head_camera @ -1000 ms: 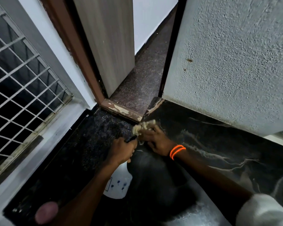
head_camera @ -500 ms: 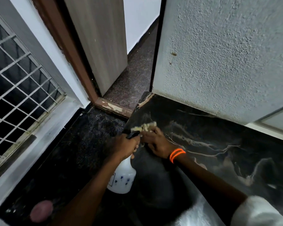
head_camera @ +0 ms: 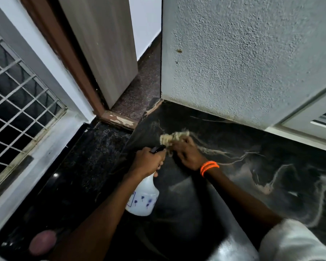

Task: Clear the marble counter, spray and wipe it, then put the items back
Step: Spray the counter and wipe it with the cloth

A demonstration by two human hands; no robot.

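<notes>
Wiping is the step in hand, and spraying goes with it. The right hand [head_camera: 186, 154] presses a crumpled pale cloth [head_camera: 174, 137] down on the black marble desk [head_camera: 252, 166], fingers curled over it, near the far left corner where the desk meets the rough grey wall [head_camera: 243, 63]. The left hand [head_camera: 148, 162] grips the neck of a white spray bottle [head_camera: 143, 198], fingers wrapped round it below the dark trigger head; the nozzle points toward the cloth, just beside it. The bottle is held up off the desk, its body tilted back toward the person.

As for progress, clearing looks done: no loose items stand on the part of the marble that shows, though the right end runs out of view. Spraying and wiping are under way, and only this corner is being worked, so I judge the rest of the desk may yet need passes; whether the surface is wet I cannot tell, as the sheen could be plain polish. Putting the items back is not yet begun, and none of them are in sight. A round pinkish thing [head_camera: 42, 242] lies at the lower left on the darker speckled ledge [head_camera: 83, 166]; what it is I cannot tell.
</notes>
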